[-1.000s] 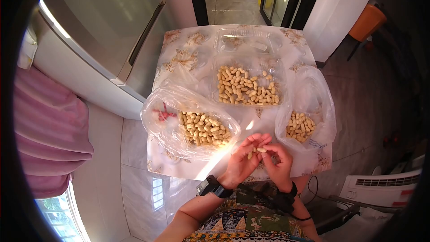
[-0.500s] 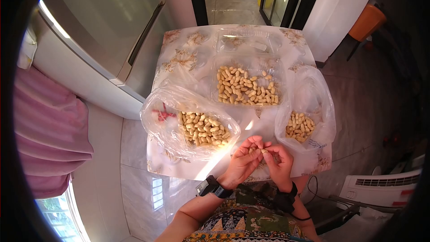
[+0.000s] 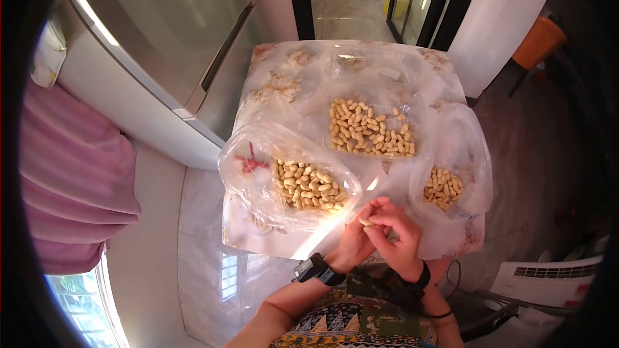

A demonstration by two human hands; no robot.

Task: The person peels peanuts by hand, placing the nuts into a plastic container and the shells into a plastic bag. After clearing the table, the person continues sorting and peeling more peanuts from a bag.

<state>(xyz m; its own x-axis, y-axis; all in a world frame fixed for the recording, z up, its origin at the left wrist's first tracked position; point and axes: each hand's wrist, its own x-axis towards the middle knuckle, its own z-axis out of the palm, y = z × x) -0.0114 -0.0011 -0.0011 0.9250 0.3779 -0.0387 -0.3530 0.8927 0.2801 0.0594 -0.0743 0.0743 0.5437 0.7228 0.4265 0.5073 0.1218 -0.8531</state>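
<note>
My right hand [image 3: 401,240] pinches a pale peanut [image 3: 366,222] between thumb and fingers, close over my left palm. My left hand [image 3: 353,243] is curled beneath and beside it; the right hand covers part of its fingers, and what they hold is hidden. Both hands are above the table's near edge. Left of them lies an open clear plastic bag [image 3: 248,196] with unshelled peanuts [image 3: 308,187] in it. To the right is a smaller bag [image 3: 474,183] with fewer peanuts [image 3: 443,188]. Beyond the hands, a clear plastic box [image 3: 420,113] contains more peanuts [image 3: 371,129].
The box's clear lid [image 3: 364,58] lies open toward the far edge of the flowered tablecloth [image 3: 274,87]. A fridge [image 3: 171,32] stands at left, near a pink cloth [image 3: 77,174]. At right are an orange chair [image 3: 540,42] and a white appliance [image 3: 548,280].
My right hand has turned and moved leftward over my left hand, with the peanut now held above the left palm. The whole view has shifted slightly.
</note>
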